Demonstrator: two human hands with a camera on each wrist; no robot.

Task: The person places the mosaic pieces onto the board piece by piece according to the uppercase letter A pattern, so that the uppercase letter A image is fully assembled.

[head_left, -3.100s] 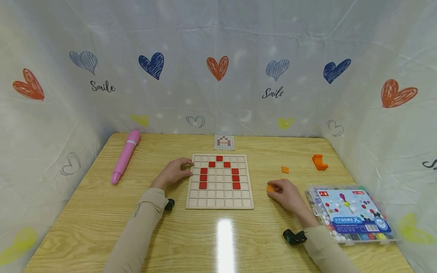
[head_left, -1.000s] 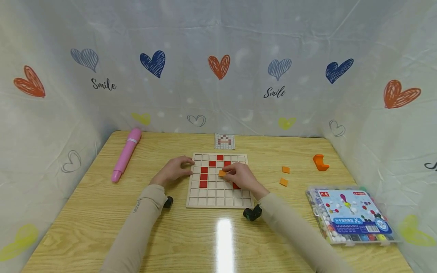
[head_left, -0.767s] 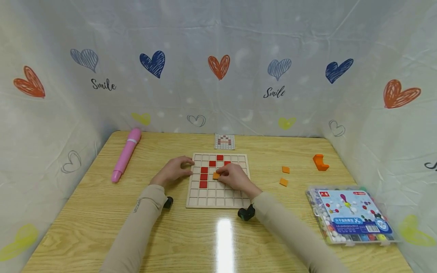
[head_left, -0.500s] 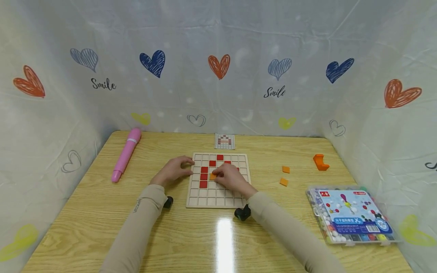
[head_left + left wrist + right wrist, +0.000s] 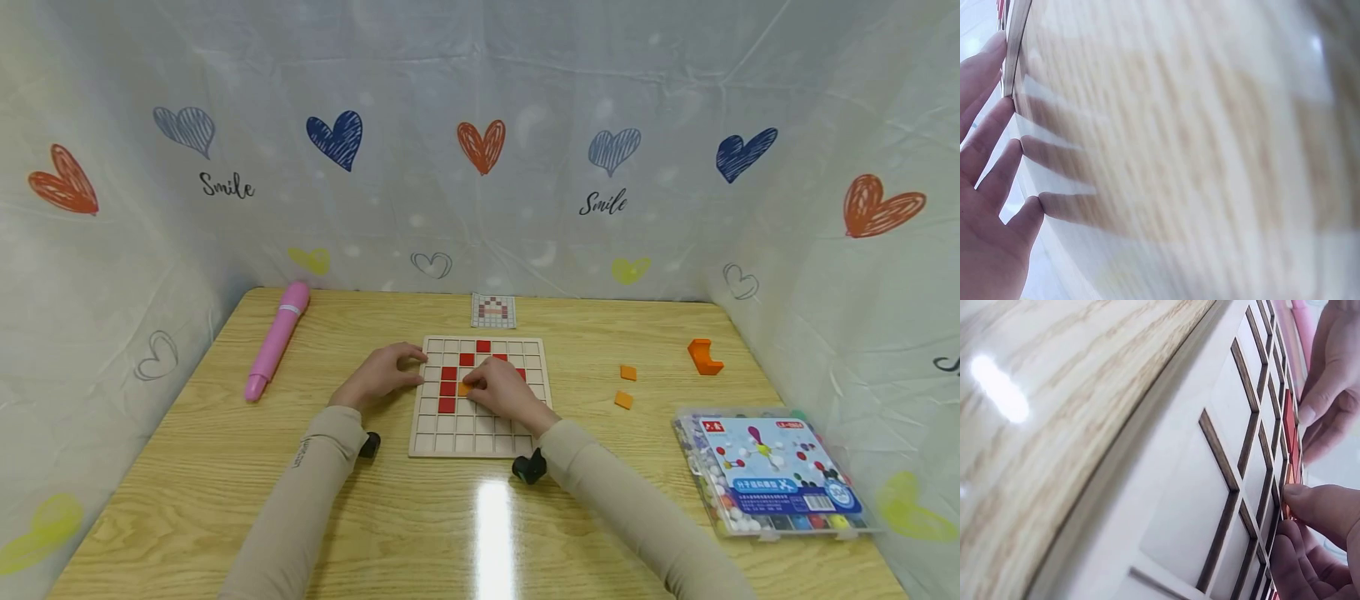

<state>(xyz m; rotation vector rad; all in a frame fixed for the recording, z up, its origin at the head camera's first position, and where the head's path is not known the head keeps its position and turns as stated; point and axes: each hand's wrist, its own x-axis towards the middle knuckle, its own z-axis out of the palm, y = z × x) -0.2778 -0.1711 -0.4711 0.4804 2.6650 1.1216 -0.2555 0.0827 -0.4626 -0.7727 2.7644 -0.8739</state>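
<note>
A wooden grid board [image 5: 474, 447] lies mid-table, with red square tiles [image 5: 447, 389] in several of its cells. My right hand [image 5: 506, 392] is over the board and pinches an orange square tile [image 5: 464, 389] at the cell just right of the left red column. In the right wrist view the thumb [image 5: 1319, 503] is right at that tile, down at the grid. The hand covers part of the right red column. My left hand [image 5: 380, 373] rests at the board's left edge, its fingertips against the rim and its fingers spread in the left wrist view.
Two loose orange tiles [image 5: 624, 400] lie right of the board. Behind it is a small pattern card [image 5: 493, 311]. An orange bracket-shaped piece [image 5: 703, 357] and a clear box of coloured beads [image 5: 780, 471] sit at the right, a pink wand-like stick [image 5: 277, 342] at the left.
My right hand has picked up an orange tile from the right of the board and carried it left to a cell beside the left red column. The left hand has stayed at the edge.
</note>
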